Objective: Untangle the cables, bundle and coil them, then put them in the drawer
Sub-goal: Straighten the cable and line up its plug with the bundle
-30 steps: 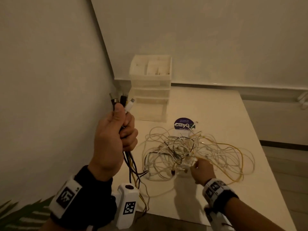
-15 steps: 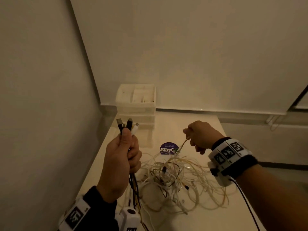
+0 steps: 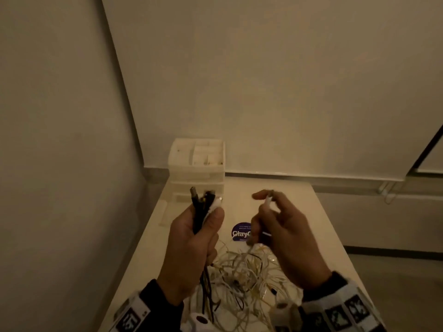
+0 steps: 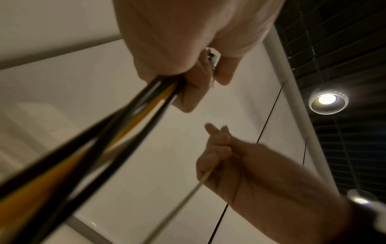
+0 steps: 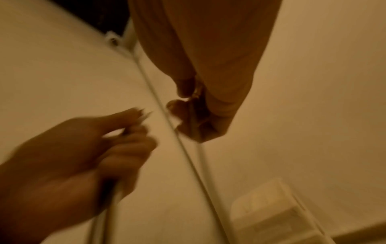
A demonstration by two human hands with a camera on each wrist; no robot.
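My left hand (image 3: 191,240) is raised over the table and grips a bunch of cable ends (image 3: 203,204), black, yellow and white, with the plugs sticking up above the fist. From below, the left wrist view shows these cables (image 4: 125,125) running down out of the left hand (image 4: 188,54). My right hand (image 3: 278,226) hangs level with it and pinches the end of a white cable (image 3: 267,202); the same white cable (image 4: 188,194) trails down from the right hand (image 4: 225,158). A tangle of pale and black cables (image 3: 244,276) lies on the table below both hands. The white drawer unit (image 3: 196,168) stands at the table's back left.
The table (image 3: 299,212) sits in a corner, with walls close on the left and behind. A round purple sticker (image 3: 241,232) lies between the drawer unit and the tangle. The table's right edge drops to the floor.
My right hand went from the tangle up and back with a white cable end, then came in beside the left hand. My left hand kept its bunch. The head view tilted upward.
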